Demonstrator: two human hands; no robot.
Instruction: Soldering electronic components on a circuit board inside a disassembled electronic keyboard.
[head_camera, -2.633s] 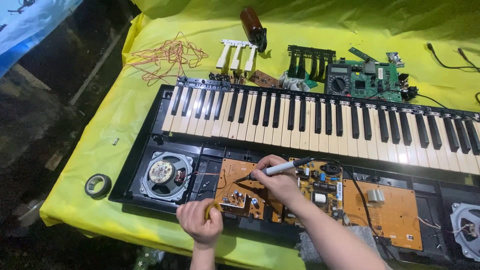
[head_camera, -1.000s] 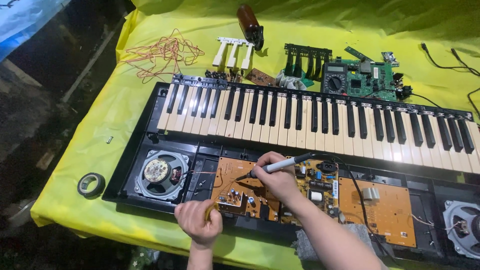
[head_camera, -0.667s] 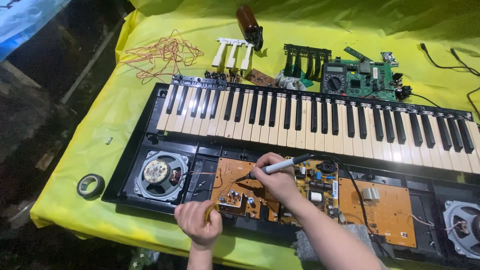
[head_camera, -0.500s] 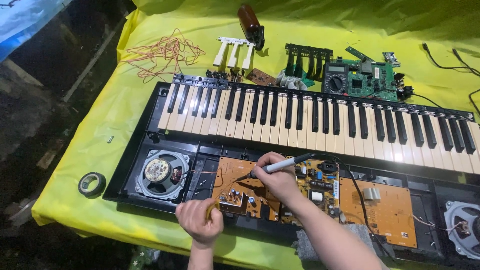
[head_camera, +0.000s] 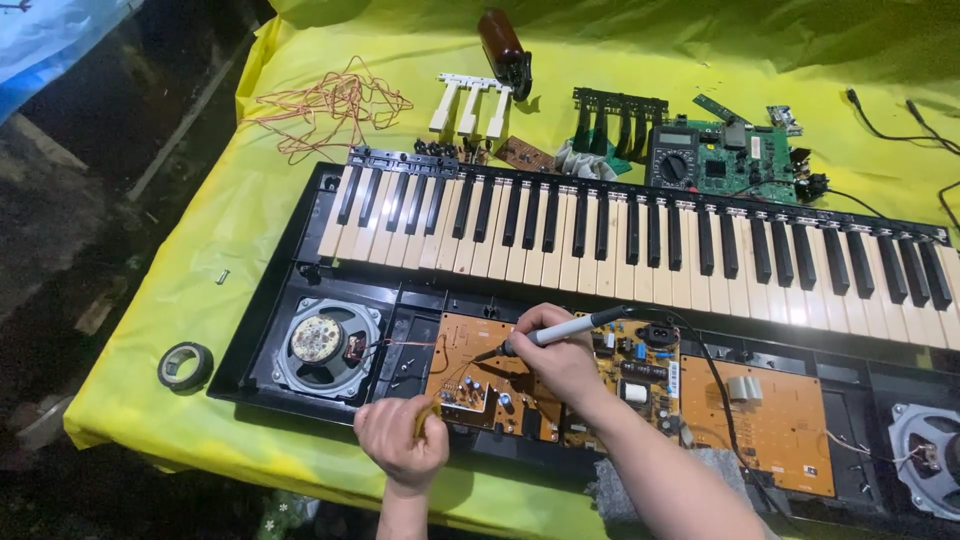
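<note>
1. Right hand (head_camera: 560, 362): fingers closed in a pen grip around a slim grey-and-black soldering iron (head_camera: 565, 330). Its tip points left and down onto the orange-brown circuit board (head_camera: 470, 372) inside the opened black electronic keyboard (head_camera: 640, 300).
2. Left hand (head_camera: 400, 442): curled into a loose fist at the keyboard's near edge, pinching a thin yellowish strand; what the strand is cannot be told.
3. Labels: a small white rectangular sticker sits upright on the yellow component board (head_camera: 640, 370) just right of the right hand. Its print is too small to read.
4. A round grey loudspeaker (head_camera: 325, 345) sits in the left bay, a second speaker (head_camera: 925, 455) at the far right, and a plain orange board (head_camera: 765, 420) between them.
5. On the yellow plastic sheet (head_camera: 180, 290) behind the keys: a tangle of thin red wire (head_camera: 325, 105), three loose white keys (head_camera: 468, 103), a brown bottle (head_camera: 503, 40), a black key strip (head_camera: 620, 115), a dark multimeter (head_camera: 672, 160) and a green circuit board (head_camera: 745, 160).
6. A roll of black tape (head_camera: 185, 365) lies left of the keyboard.
7. The iron's black cord crosses the boards beside the right forearm.
</note>
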